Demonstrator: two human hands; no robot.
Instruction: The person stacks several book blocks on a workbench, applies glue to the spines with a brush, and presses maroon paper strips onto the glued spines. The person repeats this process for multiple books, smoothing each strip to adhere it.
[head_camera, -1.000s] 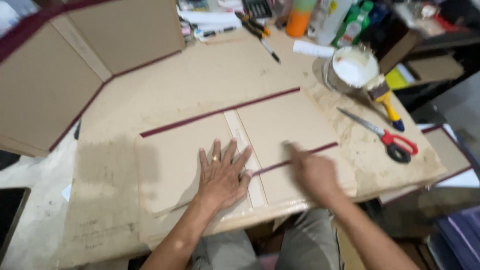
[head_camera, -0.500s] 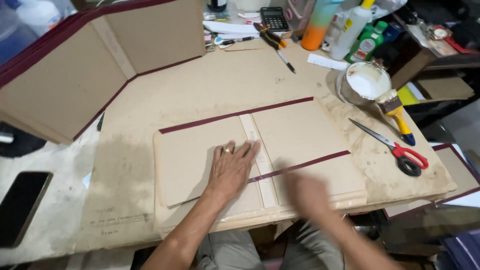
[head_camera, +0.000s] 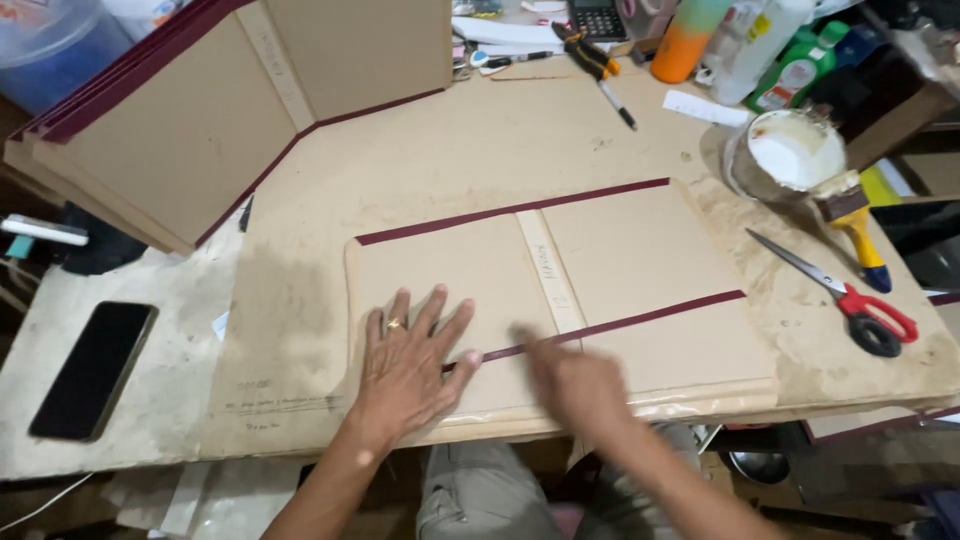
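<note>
The right hand (head_camera: 575, 385) is a blur on the board (head_camera: 560, 300), so I cannot tell if it is open. The left hand (head_camera: 410, 365) lies flat and open on the board, near the tabletop (head_camera: 470, 150) front edge. Scissors (head_camera: 845, 295) lie well apart.

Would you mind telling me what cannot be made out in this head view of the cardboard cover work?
- Right hand: motion-blurred; its fingers and what they touch on the cardboard cover cannot be told.
- Maroon strip: its left end is hidden under the left hand.
- Calculator and bottles: cut off by the top edge.
- Spine writing: too small.
</note>
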